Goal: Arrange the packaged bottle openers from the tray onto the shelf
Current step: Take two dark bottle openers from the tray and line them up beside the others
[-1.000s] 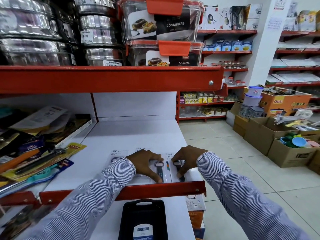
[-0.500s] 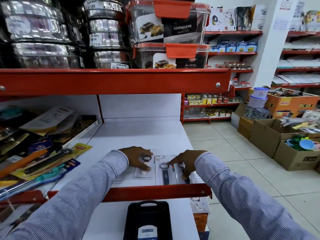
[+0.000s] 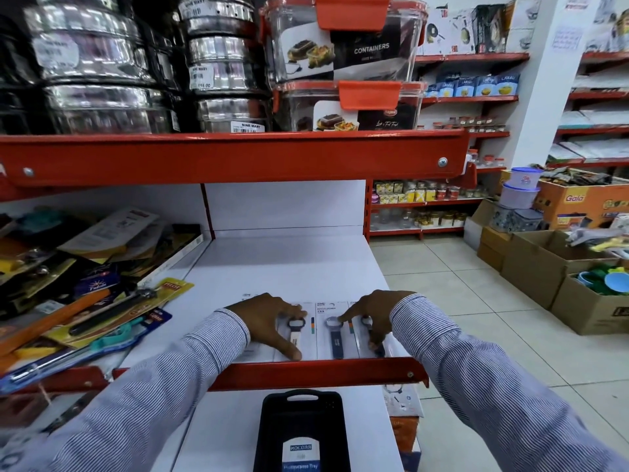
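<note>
Three packaged bottle openers lie side by side at the front of the white shelf (image 3: 286,267). My left hand (image 3: 269,321) rests flat on the left pack, a white-handled opener (image 3: 295,335), fingers spread. The middle pack with a dark blue opener (image 3: 335,338) lies uncovered, touched at its top by a finger of my right hand (image 3: 369,316). The right hand presses on the right pack (image 3: 372,338), partly hiding it. A black tray (image 3: 301,424) with a blue and white label stands on the lower shelf, below the red shelf lip (image 3: 306,371).
Assorted packaged kitchen tools (image 3: 85,301) crowd the shelf's left side. Steel tins (image 3: 102,63) and clear food containers (image 3: 343,46) sit on the red shelf above. Cardboard boxes (image 3: 551,267) of goods stand on the tiled floor to the right.
My left hand slid a white-handled pack leftward, apart from the other two, and now lies flat on it. My right hand stays on the right pack.
</note>
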{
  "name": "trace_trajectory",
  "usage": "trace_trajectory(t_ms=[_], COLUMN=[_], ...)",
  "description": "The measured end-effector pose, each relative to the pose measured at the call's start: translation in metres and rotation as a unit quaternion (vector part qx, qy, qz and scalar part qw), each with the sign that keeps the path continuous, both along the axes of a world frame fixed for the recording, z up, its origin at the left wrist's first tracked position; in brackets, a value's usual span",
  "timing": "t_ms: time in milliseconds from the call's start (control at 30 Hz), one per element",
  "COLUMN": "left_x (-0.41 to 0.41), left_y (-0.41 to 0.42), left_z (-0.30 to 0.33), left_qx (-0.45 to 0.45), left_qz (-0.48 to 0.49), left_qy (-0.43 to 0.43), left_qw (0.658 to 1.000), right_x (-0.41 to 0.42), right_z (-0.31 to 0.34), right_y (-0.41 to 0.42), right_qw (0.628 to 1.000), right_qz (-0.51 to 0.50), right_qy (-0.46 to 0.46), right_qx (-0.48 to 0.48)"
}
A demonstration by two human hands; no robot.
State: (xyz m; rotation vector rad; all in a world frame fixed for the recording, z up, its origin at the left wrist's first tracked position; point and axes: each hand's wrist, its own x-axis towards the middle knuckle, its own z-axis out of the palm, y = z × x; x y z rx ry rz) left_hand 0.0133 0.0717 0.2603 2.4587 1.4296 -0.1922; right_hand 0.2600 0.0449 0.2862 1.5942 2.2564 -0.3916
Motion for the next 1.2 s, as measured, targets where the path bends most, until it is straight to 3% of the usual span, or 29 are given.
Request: trace_trajectory(t_ms=[267, 433, 600, 933, 1200], left_x=[0.003, -0.024, -0.069, -0.062, -0.056], left_y=[-0.004, 0.008, 0.023, 0.007, -0.001], left_z=[-0.001, 0.012, 0.017, 0.000, 0.008], left_qx=[-0.001, -0.019, -0.033, -0.019, -0.014], left_qz=[0.004, 0.026, 0.047, 0.026, 0.029], left_qy=[0.001, -0.049, 0.075, -0.002, 0.019], left_qw=[1.000, 0.998, 0.996, 0.999, 0.999], right_x=[-0.002, -0.004, -0.006, -0.009, -0.011], right_z=[-0.001, -0.002, -0.001, -0.004, -0.005], right_y=[0.000, 0.000, 0.001, 0.005, 0.005], right_qw=[1.000, 1.000, 1.000, 1.000, 0.999], right_qz=[-0.008, -0.010, -0.016, -0.017, -0.019], right_qy=[-0.010, -0.011, -0.010, -0.022, -0.026], right_qx=[0.006, 0.006, 0.001, 0.012, 0.015])
